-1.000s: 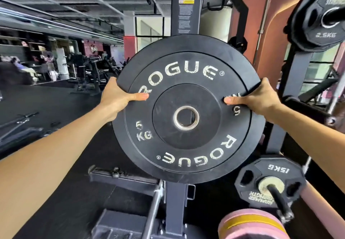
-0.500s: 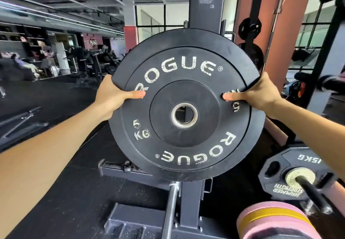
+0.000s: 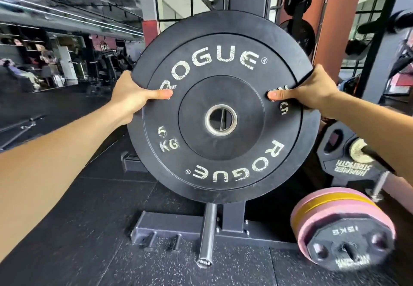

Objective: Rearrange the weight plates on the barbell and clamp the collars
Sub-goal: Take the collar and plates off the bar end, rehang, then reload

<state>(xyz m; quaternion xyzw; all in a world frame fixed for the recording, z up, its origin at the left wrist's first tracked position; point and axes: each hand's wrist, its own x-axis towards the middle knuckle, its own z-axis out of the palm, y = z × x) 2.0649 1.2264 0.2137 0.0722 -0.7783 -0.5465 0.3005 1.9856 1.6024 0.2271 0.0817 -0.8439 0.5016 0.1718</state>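
Both hands — left hand [image 3: 131, 98], right hand [image 3: 310, 94] — grip my 5 kg plate [image 3: 223, 107], now swung above the steel peg [image 3: 207, 232] — ready to sleeve.

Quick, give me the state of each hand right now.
Left hand: grips the left edge of the black 5 kg plate, thumb on its face.
Right hand: grips the plate's right edge, thumb on its face.

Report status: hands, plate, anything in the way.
Left hand and right hand each grip the black plate by its rim, thumbs on its face. Plate upright, off any bar. Steel peg pokes out below; rack post behind.
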